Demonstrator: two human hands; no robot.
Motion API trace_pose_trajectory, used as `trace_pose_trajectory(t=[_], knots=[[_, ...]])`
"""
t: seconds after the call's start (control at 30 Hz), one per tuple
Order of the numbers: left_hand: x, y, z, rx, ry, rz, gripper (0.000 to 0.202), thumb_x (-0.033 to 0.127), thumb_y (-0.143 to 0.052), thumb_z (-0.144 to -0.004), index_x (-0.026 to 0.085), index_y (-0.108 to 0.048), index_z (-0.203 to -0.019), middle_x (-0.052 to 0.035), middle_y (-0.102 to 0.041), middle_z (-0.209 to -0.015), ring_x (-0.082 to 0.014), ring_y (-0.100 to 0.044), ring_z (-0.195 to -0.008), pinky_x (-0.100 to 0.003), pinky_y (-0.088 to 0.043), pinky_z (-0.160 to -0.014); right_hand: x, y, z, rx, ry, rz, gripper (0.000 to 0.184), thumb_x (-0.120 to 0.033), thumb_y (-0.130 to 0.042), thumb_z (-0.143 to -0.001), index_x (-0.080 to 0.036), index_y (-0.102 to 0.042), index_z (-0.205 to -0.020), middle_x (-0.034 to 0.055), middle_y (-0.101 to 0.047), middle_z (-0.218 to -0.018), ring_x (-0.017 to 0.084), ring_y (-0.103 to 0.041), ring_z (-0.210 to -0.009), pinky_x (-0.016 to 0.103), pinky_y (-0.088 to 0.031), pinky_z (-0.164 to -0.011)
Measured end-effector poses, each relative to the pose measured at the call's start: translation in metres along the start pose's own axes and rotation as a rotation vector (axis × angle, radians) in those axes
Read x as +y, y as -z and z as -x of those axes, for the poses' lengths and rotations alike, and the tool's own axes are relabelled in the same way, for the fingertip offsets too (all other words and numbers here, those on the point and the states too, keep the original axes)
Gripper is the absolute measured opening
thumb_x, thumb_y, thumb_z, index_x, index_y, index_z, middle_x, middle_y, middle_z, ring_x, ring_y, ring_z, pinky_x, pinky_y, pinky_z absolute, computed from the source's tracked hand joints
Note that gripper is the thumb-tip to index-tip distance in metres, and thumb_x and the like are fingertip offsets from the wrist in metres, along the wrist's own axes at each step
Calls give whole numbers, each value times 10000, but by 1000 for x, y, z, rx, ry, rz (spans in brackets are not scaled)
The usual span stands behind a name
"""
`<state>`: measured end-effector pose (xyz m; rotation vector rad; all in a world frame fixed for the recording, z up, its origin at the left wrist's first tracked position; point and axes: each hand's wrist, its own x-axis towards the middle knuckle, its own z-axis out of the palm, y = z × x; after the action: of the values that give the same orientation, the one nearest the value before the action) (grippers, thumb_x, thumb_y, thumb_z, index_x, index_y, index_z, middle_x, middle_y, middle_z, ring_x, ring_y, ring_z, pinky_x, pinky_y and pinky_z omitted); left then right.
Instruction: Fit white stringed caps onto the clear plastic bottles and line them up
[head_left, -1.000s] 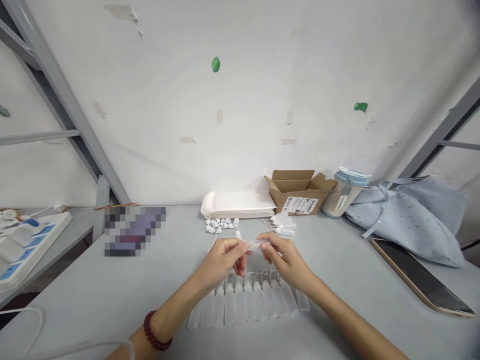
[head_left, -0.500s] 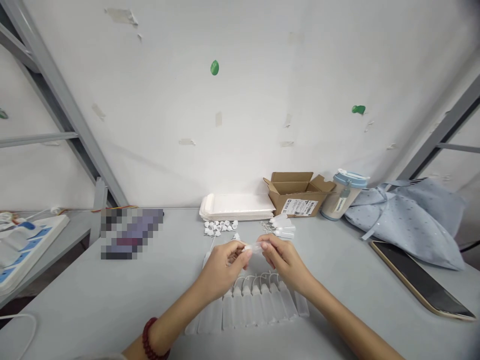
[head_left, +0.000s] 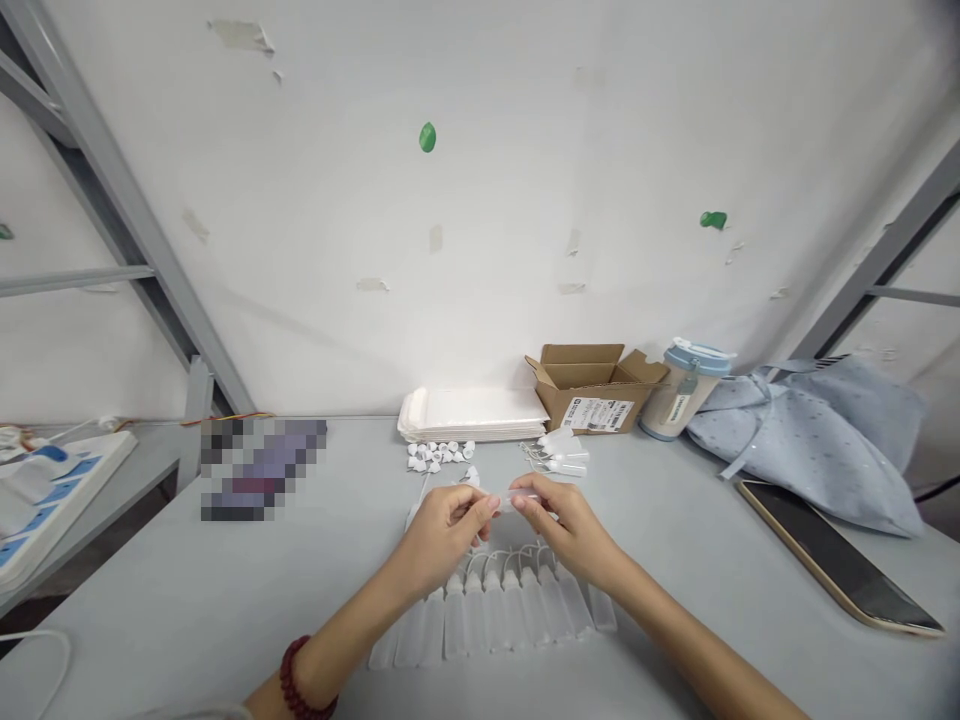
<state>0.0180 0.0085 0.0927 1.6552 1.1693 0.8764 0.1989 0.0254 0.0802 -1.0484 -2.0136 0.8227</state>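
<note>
My left hand (head_left: pixel 448 530) and my right hand (head_left: pixel 564 522) meet over the table with fingers pinched. Between the fingertips is a small translucent plastic tube (head_left: pixel 507 500), my left fingers at one end and my right fingers on the other; most of it is covered. Below the hands lies a row of frosted plastic tubes (head_left: pixel 496 617), several of them with white caps and looped cords. Just beyond my left hand are loose white caps (head_left: pixel 441 456). Past my right hand rests a small pile of capped tubes with cords (head_left: pixel 564 458).
Behind stand a stack of white padded envelopes (head_left: pixel 476 412), an open cardboard box (head_left: pixel 596 395) and a blue-lidded cup (head_left: pixel 682 395). On the right lie a pale blue cloth bag (head_left: pixel 810 435) and a phone (head_left: pixel 832 555). A power strip (head_left: pixel 56 500) is at far left.
My hands have shifted only slightly, the fingertips sitting a little differently on the tube. The view has drifted a few pixels; the things on the table stay put.
</note>
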Motion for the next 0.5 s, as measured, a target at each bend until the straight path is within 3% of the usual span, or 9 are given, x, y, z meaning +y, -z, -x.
trace_pose_trajectory(t=[0.13,0.33,0.4,0.5], knots=[[-1,-3,2,38,-62,-114,321,385,-450,-851,163,-576,-656,-15,-579,-648,-152,-544,-646,-252,-426,-617,2,0,0,9,-35,-18,335,-413,-377,-913,-173,-530,-736,-46,-383,-552,102,-346,-506,227,-268,-487],[-4,-6,2,137,-305,-317,225,278,-467,-848,170,-573,-682,-15,-588,-663,-150,-516,-649,-265,-396,-634,8,-2,-2,-31,-120,-245,387,-491,-384,-893,-176,-463,-682,-61,-379,-491,93,-349,-466,228,-292,-486],[-2,-7,2,145,-310,-321,216,281,-474,-843,174,-575,-684,-14,-588,-663,-152,-517,-655,-263,-396,-636,9,-3,-3,-35,-136,-332,397,-513,-390,-884,-175,-458,-688,-68,-367,-479,90,-345,-451,227,-292,-478],[1,-7,4,107,-198,-257,262,340,-462,-848,179,-585,-681,-9,-578,-655,-153,-519,-655,-239,-379,-564,8,-5,-3,-13,-127,-374,391,-514,-391,-884,-173,-470,-710,-69,-362,-487,92,-361,-452,227,-304,-474]])
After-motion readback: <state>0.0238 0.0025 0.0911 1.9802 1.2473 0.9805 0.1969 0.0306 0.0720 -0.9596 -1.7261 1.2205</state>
